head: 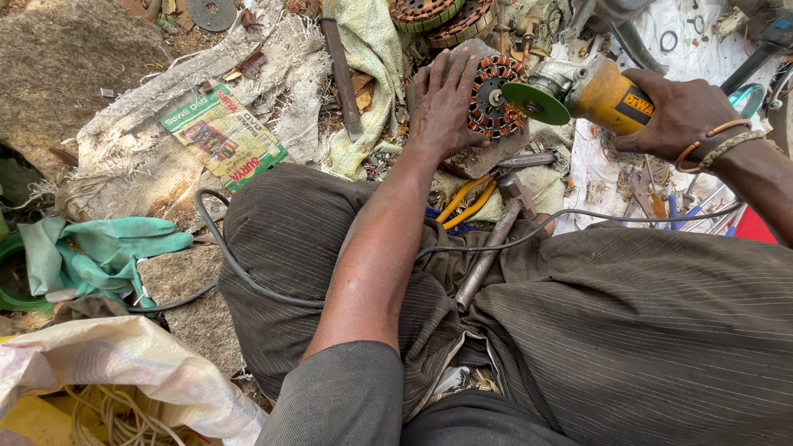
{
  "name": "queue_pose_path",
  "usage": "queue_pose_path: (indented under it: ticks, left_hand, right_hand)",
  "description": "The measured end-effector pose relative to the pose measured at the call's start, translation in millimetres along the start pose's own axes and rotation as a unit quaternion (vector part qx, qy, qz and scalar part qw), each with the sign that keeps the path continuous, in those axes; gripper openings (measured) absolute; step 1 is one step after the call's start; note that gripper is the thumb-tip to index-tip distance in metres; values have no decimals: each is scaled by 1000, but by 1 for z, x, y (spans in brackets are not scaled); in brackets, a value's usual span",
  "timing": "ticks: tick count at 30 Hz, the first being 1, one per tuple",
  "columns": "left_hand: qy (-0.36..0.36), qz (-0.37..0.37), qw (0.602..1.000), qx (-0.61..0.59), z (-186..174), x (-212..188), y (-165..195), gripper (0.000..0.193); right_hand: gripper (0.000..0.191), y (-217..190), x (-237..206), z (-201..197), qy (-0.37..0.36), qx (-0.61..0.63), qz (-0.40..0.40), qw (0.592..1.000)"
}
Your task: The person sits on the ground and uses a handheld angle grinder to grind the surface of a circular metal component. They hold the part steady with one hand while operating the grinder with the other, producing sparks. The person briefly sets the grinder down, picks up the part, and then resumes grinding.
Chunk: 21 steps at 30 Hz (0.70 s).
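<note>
The ground (49, 66) is bare dirt and rock, littered all over. On it lie frayed sacking (165, 124), a green printed packet (223, 136), a metal bar (341, 78), yellow-handled pliers (467, 202), a hammer (496, 239), green cloth (95, 252) and a flat stone (487, 153).

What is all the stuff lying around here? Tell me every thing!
motor stator: one, copper and dark, on a stone under the left hand
angle grinder: one, yellow with green disc, in the right hand
pliers: one, yellow handles, by the knees
hammer: one, rusty, on the lap
cable: one, black, across the legs
gloves: green, at left
packet: one, green, on sacking
left hand: pressing the stator
right hand: gripping the grinder
</note>
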<state>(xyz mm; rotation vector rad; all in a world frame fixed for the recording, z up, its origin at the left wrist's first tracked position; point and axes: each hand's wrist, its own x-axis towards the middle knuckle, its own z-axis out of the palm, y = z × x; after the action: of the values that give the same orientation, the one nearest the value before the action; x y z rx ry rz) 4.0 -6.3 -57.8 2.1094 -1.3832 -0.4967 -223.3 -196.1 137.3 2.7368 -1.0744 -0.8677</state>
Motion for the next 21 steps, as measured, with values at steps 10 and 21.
queue_pose_path:
  ticks: [10,21]
  left_hand:
    - [3,60,998,29,3,10,2,158]
    - [-107,-8,994,28,-25,-1,12,159]
  right_hand:
    - [114,34,2,8,24,-11,4,1000]
    - [115,45,13,23,11,21,23,999]
